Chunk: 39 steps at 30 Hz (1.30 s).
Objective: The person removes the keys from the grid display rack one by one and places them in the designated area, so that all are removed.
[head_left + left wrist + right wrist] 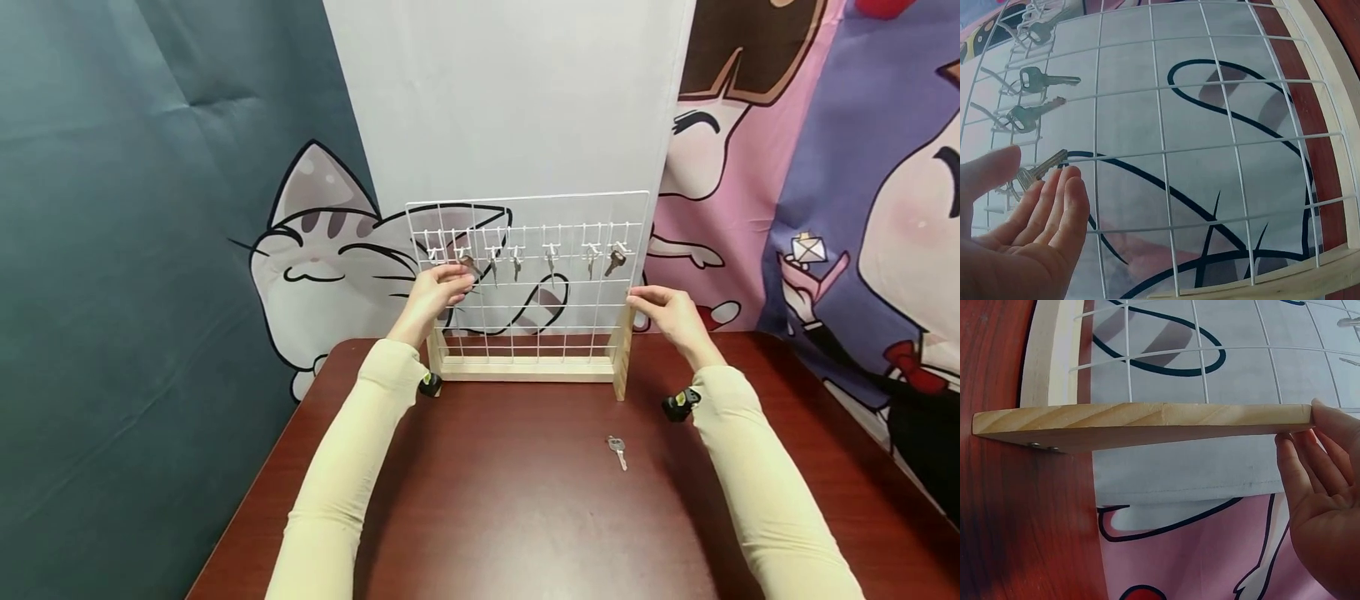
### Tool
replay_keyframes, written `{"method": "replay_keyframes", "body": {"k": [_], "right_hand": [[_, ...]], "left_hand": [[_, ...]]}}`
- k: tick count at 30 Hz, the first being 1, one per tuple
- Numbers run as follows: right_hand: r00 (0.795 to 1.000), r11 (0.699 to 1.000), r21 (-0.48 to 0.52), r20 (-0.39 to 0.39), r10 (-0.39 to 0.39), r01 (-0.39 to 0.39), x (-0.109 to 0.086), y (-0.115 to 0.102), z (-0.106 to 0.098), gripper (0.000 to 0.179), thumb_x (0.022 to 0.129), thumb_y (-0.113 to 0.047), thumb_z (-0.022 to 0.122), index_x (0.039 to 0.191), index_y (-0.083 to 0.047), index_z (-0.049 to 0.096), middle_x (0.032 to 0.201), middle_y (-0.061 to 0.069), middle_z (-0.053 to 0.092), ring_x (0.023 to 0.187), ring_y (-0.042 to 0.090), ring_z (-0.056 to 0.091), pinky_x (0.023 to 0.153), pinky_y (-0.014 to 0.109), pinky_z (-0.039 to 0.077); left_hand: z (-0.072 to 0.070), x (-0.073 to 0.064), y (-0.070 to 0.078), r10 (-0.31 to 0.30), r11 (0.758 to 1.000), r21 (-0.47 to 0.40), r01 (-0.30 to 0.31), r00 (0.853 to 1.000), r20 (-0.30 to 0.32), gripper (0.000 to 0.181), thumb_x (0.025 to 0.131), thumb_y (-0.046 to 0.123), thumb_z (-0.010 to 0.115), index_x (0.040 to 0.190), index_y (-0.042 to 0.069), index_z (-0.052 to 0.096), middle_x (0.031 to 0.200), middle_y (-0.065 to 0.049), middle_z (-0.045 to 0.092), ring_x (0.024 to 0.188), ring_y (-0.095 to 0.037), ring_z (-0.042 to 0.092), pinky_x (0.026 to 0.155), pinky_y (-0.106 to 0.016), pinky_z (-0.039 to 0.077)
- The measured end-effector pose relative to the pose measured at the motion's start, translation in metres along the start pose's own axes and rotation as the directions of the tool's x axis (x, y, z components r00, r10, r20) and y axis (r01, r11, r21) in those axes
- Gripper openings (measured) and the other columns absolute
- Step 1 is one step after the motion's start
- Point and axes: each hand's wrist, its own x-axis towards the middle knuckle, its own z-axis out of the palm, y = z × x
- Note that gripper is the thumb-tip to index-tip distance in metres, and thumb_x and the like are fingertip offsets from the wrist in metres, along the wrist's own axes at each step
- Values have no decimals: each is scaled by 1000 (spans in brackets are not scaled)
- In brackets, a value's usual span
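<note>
My left hand (437, 300) is at the upper left of a white wire grid rack (525, 307). In the left wrist view its fingers are nearly straight, the thumb apart from them. A hanging key (1044, 167) shows just beyond that gap; whether the fingers touch it is hard to tell. Several more keys, such as a dark-headed key (616, 261), hang from white hooks along the grid. My right hand (670, 315) pinches the top end of the rack's right wooden upright (1147, 417) between thumb and fingers.
On the reddish-brown table (510, 500) a loose silver key (617, 451) lies in front of the rack. The rack's wooden base bar (525, 369) stands near the table's back edge. Behind hangs a printed cartoon cloth (300, 250) with a white sheet (517, 100).
</note>
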Motion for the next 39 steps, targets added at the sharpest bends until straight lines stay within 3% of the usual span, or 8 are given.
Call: {"method": "replay_keyframes", "body": {"k": [7, 12, 15, 21, 26, 30, 39], "right_hand": [[999, 999, 7, 4, 40, -40, -3, 2, -8, 44, 96, -36, 70, 125, -3, 69, 111, -11, 73, 105, 0, 56, 93, 22, 42], [999, 999, 17, 18, 48, -49, -2, 2, -9, 45, 96, -36, 70, 126, -3, 69, 107, -17, 72, 107, 1, 55, 95, 23, 41], [999, 999, 23, 16, 40, -40, -1, 2, -8, 46, 96, -39, 70, 125, -4, 69, 109, -14, 72, 108, 1, 55, 95, 23, 41], [999, 1000, 20, 28, 21, -21, -2, 3, -4, 44, 97, -34, 70, 126, -1, 68, 114, -3, 74, 105, -2, 56, 91, 19, 42], [999, 999, 27, 32, 36, -37, -2, 4, -4, 46, 96, -37, 70, 126, -2, 68, 113, -7, 73, 106, -1, 56, 92, 20, 42], [999, 998, 40, 25, 38, -39, 1, 3, -6, 44, 96, -36, 70, 126, -4, 69, 113, -8, 72, 110, 3, 55, 97, 25, 42], [998, 998, 50, 50, 44, -46, 1, 1, -5, 49, 95, -41, 70, 129, -5, 68, 117, -9, 71, 114, 4, 55, 102, 31, 41]], "left_hand": [[10, 6, -2, -23, 999, -27, 22, 1000, -14, 44, 95, 7, 69, 135, -6, 56, 128, -22, 64, 91, -13, 67, 89, -27, 57], [14, 8, -5, -25, 999, -40, 24, 999, -25, 45, 95, 8, 70, 134, -7, 57, 127, -24, 64, 94, -19, 68, 89, -28, 57], [14, 8, -5, -2, 999, -45, 0, 999, -35, 41, 95, 9, 70, 131, -8, 60, 127, -24, 65, 98, -24, 68, 88, -27, 57], [12, 8, -6, 13, 1000, -22, -14, 1000, -24, 34, 96, 12, 70, 123, -8, 65, 116, -23, 70, 92, -20, 69, 88, -29, 58], [7, 6, -3, 47, 998, -30, -47, 999, 2, 32, 100, 10, 64, 124, -12, 62, 114, -28, 69, 98, -29, 70, 94, -37, 56], [3, 6, 2, 80, 996, -27, -79, 997, 23, 30, 100, 11, 63, 123, -9, 64, 118, -31, 66, 97, -29, 71, 97, -44, 54], [-5, -1, 10, 81, 997, 2, -81, 996, 27, 30, 100, 13, 64, 122, -8, 63, 112, -22, 72, 97, -26, 73, 96, -44, 55]]}}
